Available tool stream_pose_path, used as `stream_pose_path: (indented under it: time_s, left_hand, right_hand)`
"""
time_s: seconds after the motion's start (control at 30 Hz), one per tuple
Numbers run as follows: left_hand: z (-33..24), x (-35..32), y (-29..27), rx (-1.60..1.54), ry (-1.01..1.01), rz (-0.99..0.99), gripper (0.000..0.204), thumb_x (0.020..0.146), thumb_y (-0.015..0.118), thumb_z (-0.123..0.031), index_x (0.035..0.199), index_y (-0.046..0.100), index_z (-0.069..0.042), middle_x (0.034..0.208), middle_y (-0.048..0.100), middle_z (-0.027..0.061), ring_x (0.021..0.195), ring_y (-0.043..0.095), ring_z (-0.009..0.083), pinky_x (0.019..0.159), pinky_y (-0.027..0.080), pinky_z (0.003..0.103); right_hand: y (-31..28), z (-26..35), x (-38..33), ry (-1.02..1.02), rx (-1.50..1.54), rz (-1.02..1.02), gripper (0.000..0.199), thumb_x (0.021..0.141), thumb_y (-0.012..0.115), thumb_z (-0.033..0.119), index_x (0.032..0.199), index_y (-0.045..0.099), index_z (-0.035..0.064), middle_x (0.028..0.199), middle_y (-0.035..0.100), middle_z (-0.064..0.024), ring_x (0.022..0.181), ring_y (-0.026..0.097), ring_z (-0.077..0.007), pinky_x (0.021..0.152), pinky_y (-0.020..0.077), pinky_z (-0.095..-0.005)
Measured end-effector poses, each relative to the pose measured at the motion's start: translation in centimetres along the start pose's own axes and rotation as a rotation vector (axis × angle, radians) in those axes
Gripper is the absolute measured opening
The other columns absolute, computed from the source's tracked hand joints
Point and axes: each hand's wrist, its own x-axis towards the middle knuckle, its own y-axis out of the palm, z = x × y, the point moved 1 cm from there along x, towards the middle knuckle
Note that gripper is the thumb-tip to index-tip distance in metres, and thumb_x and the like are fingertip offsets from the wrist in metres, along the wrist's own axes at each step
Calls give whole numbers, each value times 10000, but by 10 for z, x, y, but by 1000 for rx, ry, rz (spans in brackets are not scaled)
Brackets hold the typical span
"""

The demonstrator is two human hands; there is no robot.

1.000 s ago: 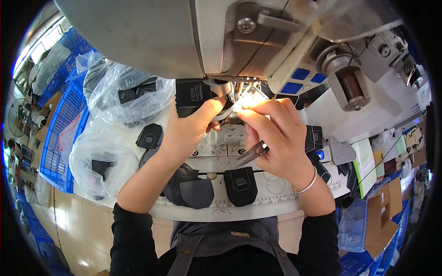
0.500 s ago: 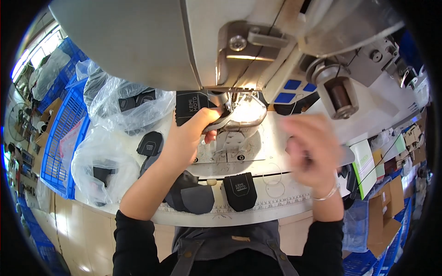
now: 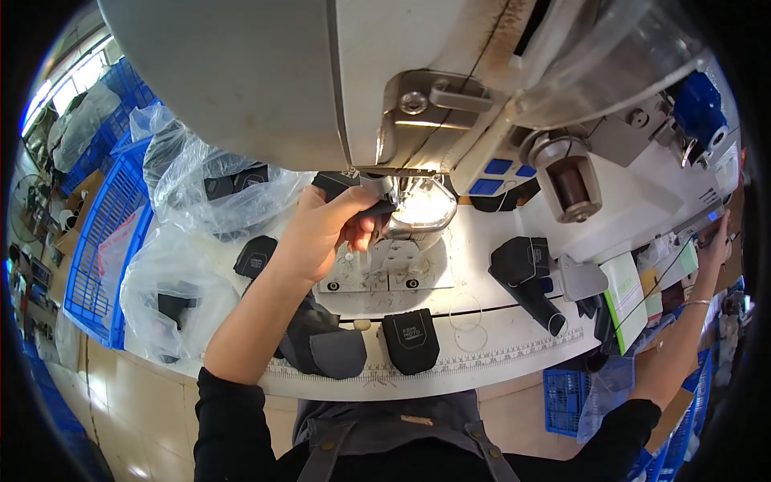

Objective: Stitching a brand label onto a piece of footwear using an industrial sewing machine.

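Observation:
Pinched between the thumb and fingers of my left hand [image 3: 320,233] is a black fabric piece [image 3: 333,183], held at the presser foot of a sewing machine [image 3: 241,80]. Its far part is hidden behind the machine head. My right hand [image 3: 713,245] is stretched far right, beside a small lit panel [image 3: 711,216] on the machine's side. Its fingers look extended and nothing shows in them; I cannot tell if they touch the panel. Before me on the table lie a black pouch-like piece [image 3: 410,344] with pale print and a dark grey fabric piece [image 3: 338,354].
Clear plastic bags [image 3: 181,281] with black pieces lie at the left, beside a blue crate [image 3: 104,249]. At the right are more black pieces [image 3: 520,261], a grey plate [image 3: 582,279] and a green-edged box [image 3: 628,301]. A ruler strip [image 3: 482,358] follows the table's front edge.
My right hand has swung from above the table's right part out to the machine's far right side, uncovering black pieces there. My left hand keeps its grip, with the fabric piece further behind the machine head.

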Motion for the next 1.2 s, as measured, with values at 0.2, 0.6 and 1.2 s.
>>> stream_pose_path:
  time_s: [0.2, 0.6, 1.2]
  left_hand:
    - [3, 0, 6, 29, 26, -14, 183, 816, 554, -188, 739, 576, -23, 552, 538, 43, 422, 467, 70, 376, 342, 180]
    - [25, -19, 4, -232, -159, -175, 123, 822, 488, -112, 765, 524, -9, 584, 483, 23, 486, 453, 114, 456, 357, 222]
    - [49, -99, -40, 251, 297, 97, 289, 876, 379, -169, 732, 561, 3, 628, 530, 44, 543, 488, 77, 504, 371, 191]
  right_hand:
    - [22, 31, 37, -40, -214, 62, 412, 842, 504, 459, 1000, 606, 93, 912, 618, -35, 757, 573, -110, 632, 429, -216]
    - [44, 26, -70, -713, -728, -348, 263, 848, 535, 233, 1013, 590, 36, 929, 619, -66, 843, 574, -141, 741, 428, -245]
    - [387, 53, -356, -334, -348, 1091, 480, 619, 757, 141, 1030, 536, 30, 837, 538, -40, 607, 459, -70, 523, 401, -200]
